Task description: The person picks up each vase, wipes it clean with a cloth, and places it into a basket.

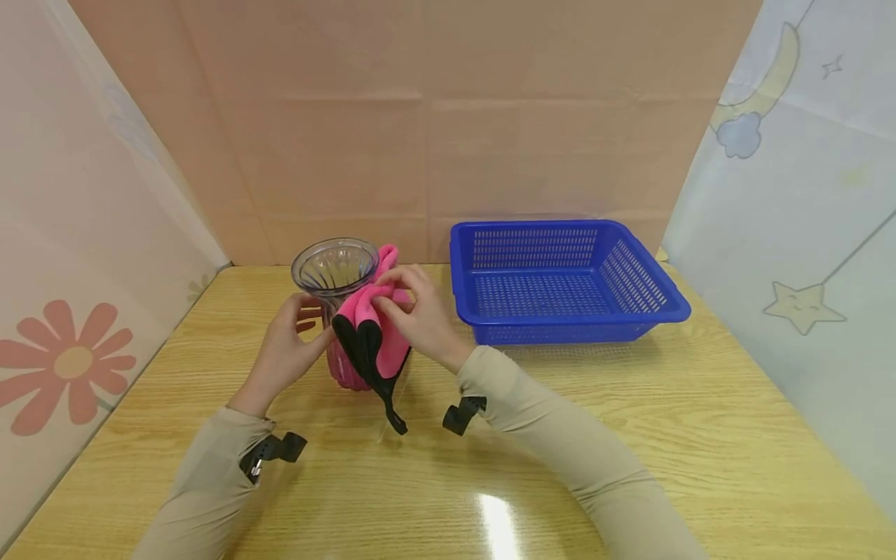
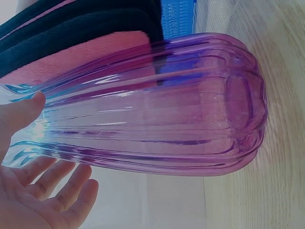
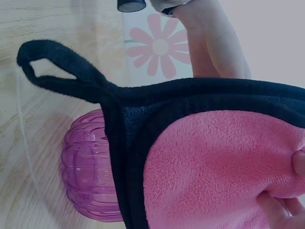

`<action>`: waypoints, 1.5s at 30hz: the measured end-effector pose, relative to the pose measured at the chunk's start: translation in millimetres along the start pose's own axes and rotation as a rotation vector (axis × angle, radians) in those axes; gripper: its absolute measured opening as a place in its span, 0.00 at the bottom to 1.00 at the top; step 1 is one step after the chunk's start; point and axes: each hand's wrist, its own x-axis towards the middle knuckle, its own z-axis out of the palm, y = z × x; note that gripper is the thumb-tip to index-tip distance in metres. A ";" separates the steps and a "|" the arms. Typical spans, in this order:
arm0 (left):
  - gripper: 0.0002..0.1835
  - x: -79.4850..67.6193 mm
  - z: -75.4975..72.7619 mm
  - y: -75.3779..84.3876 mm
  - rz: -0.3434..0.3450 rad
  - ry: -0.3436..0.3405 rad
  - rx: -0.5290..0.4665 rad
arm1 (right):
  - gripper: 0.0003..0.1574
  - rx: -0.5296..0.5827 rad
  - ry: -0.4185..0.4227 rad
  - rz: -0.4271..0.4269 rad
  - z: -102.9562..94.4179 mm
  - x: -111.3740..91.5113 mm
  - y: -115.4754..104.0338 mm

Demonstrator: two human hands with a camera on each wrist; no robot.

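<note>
A glass vase (image 1: 344, 372), clear at its flared rim and pinkish purple lower down, stands upright on the table. My left hand (image 1: 285, 346) holds it about the neck, thumb on one side and fingers on the other, as the left wrist view shows. With thumb and fingers my right hand (image 1: 423, 320) pinches a pink plush cloth (image 3: 205, 152) with black edging. The folded cloth hangs against the vase's right side near the rim and covers part of the glass. From its lower corner dangles a black loop (image 3: 59, 57).
A blue plastic basket (image 1: 560, 319) with slotted walls stands at the back right of the wooden table (image 1: 392, 498). An orange-brown sheet (image 1: 420, 140) hangs behind the table, and patterned sheets hang at both sides. Black straps (image 1: 463, 415) stick out from both wrists.
</note>
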 end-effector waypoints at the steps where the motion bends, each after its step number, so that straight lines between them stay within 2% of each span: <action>1: 0.28 0.1 0.1 -0.2 0.001 0.002 -0.001 | 0.11 0.005 -0.007 0.006 0.8 -0.2 0.4; 9: 0.28 0.2 0.0 -0.9 0.014 0.004 -0.001 | 0.11 -0.016 -0.014 0.006 5.4 -1.8 3.0; 21: 0.28 -0.2 0.5 -1.2 0.019 0.005 -0.001 | 0.11 -0.082 -0.069 0.035 7.1 -3.0 4.8; 33: 0.28 -1.2 -1.1 1.7 -0.024 -0.020 0.014 | 0.12 -0.189 -0.105 0.060 6.4 -7.3 9.3; 45: 0.29 0.9 0.3 -1.3 -0.013 -0.020 0.012 | 0.12 -0.225 -0.123 0.064 6.8 -13.5 18.8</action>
